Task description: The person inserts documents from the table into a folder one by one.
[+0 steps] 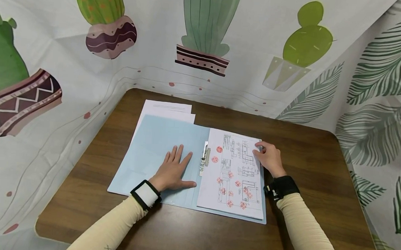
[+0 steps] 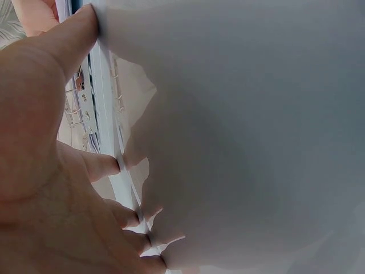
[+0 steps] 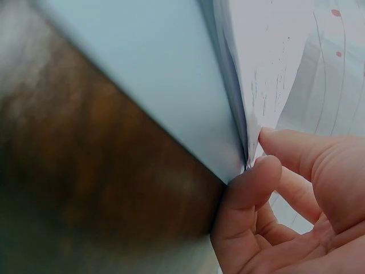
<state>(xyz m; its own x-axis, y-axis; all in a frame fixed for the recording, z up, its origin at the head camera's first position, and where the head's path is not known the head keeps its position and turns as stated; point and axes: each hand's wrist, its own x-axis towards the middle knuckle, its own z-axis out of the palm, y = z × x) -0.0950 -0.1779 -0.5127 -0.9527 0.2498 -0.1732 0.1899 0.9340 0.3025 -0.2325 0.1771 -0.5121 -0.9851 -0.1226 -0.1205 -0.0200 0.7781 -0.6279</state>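
A light blue folder (image 1: pixel 156 141) lies open on the table, with a metal clip (image 1: pixel 206 157) by its spine. On its right side is a stack of white papers (image 1: pixel 207 194), the top sheet bearing technical drawings and red stamps. My left hand (image 1: pixel 173 173) rests spread on the bare left cover, its fingertips touching the surface in the left wrist view. At the right edge of the stack, my right hand (image 1: pixel 270 158) pinches the papers (image 3: pixel 268 68) between thumb and forefinger, as the right wrist view shows. How many sheets it holds cannot be told.
White loose sheets (image 1: pixel 167 108) stick out from under the folder's upper left. The brown wooden table (image 1: pixel 306 159) has rounded corners. Behind it hangs a white cloth (image 1: pixel 150 37) printed with cacti and leaves.
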